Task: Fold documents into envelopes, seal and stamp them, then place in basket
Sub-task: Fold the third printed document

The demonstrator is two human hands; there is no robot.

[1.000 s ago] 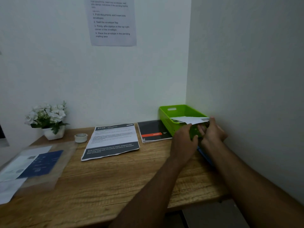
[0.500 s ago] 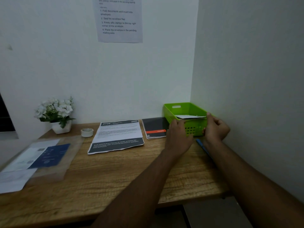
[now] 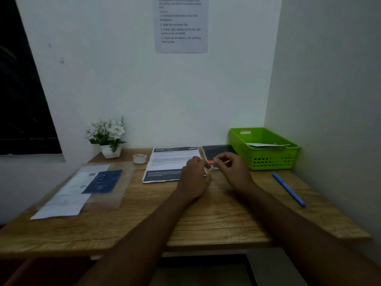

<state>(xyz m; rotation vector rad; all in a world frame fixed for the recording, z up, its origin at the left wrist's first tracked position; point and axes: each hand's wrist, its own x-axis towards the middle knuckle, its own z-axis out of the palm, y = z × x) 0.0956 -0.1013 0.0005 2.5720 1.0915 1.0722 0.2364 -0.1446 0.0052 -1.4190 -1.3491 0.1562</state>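
Note:
A green basket [image 3: 268,159] stands in the back right corner of the wooden desk [image 3: 206,219]. A white envelope [image 3: 266,145] lies inside it, untouched by either hand. A printed document [image 3: 171,162] with dark bands lies flat at the back middle. My left hand [image 3: 193,178] hovers over that document's right edge with loosely curled fingers and holds nothing. Beside it, my right hand [image 3: 231,168] hangs over a dark booklet [image 3: 216,151], fingers also loosely curled and empty. Both hands are left of the basket and apart from it.
A blue pen [image 3: 288,188] lies at the right, in front of the basket. A tape roll [image 3: 139,158] and a flower pot [image 3: 109,139] stand at the back left. A clear sleeve with a blue card [image 3: 103,181] and white papers [image 3: 61,205] lies at the left. An instruction sheet [image 3: 181,25] hangs on the wall.
Both hands let go of the envelope, left it in the basket and drew back leftward to the desk's middle. The view has swung to the left.

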